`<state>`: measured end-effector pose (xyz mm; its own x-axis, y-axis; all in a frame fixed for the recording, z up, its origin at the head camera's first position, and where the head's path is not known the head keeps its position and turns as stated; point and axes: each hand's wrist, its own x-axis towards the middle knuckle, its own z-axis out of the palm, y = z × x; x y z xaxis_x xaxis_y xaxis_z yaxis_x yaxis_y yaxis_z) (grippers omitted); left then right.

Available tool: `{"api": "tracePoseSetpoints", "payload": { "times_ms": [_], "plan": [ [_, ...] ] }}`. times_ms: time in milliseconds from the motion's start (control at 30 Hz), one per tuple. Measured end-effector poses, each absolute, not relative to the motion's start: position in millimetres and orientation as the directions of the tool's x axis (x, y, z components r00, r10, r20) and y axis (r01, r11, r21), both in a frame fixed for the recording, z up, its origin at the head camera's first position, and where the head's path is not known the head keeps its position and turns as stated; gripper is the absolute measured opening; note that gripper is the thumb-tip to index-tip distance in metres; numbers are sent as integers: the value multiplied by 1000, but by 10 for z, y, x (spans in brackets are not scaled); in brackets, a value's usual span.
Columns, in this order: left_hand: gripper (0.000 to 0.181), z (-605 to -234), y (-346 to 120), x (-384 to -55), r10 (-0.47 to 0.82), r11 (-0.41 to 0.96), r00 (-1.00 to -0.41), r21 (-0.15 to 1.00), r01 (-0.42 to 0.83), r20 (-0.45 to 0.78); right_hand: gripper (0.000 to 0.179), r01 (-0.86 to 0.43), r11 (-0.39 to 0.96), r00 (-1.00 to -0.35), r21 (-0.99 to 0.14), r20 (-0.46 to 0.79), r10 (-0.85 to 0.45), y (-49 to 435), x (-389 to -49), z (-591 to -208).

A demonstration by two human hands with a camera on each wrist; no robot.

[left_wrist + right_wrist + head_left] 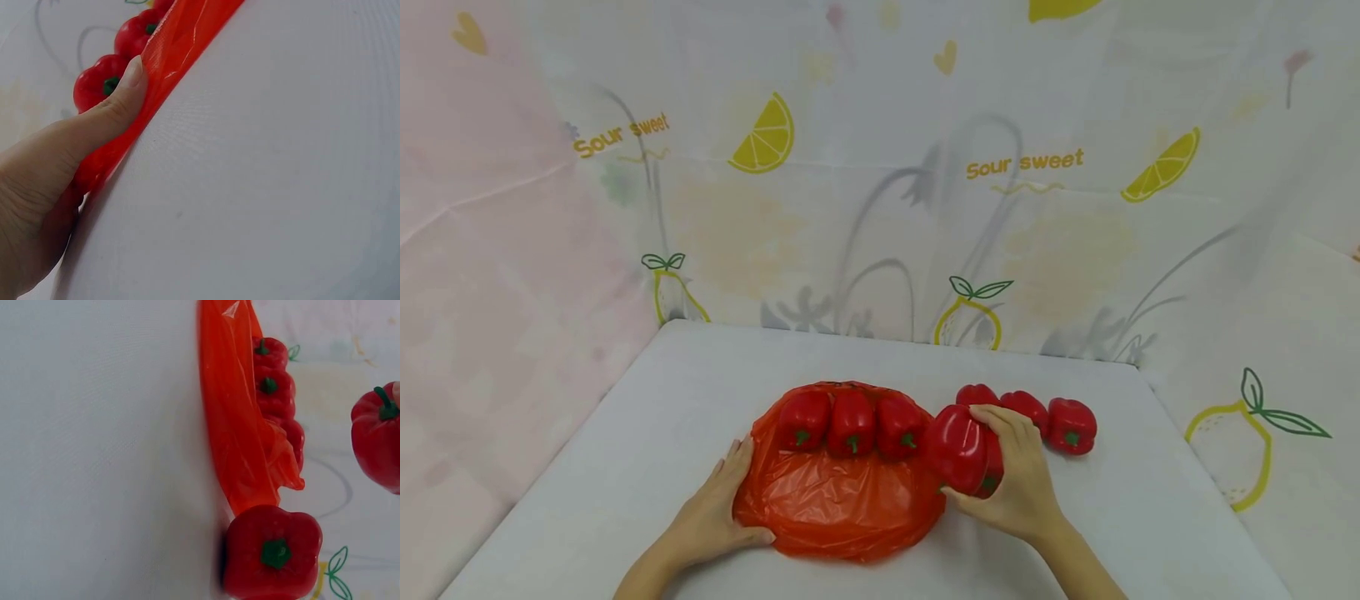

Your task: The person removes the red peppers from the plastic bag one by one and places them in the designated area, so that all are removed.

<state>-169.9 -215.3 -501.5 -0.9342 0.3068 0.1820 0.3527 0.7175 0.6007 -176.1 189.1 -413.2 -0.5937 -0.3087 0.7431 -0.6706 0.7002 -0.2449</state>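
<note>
My right hand (1021, 483) grips a red bell pepper (957, 450) by its side, raised at the right rim of an orange-red plastic bag (842, 546). In the right wrist view the held bell pepper (378, 447) shows its green stem, and most of that hand is out of frame. Inside the spread bag, three red bell peppers (852, 423) lie in a row along the far side. My left hand (711, 504) rests against the bag's left edge, fingers and thumb extended; the left wrist view shows its thumb (112, 122) lying along the bag's side.
Another red bell pepper (992, 467) sits on the table right of the bag, partly hidden behind the held one. Farther back at the right stand more bell peppers (1071, 427). A fruit-printed cloth (880, 208) hangs behind the white table (715, 367).
</note>
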Motion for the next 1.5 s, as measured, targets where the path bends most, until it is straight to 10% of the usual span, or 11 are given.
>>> {"api": "tracePoseSetpoints", "payload": {
  "times_ms": [833,1500],
  "plan": [
    [128,-5009,-2157,-1690,324,714,-922,584,386,213,87,-660,724,-537,-201,800,-267,2171,-1714,-4114],
    [128,-4993,-2146,-1692,326,711,-922,589,384,208,93,-581,778,-622,-239,747,-235,2342,-1624,-4134]
  ]
}}
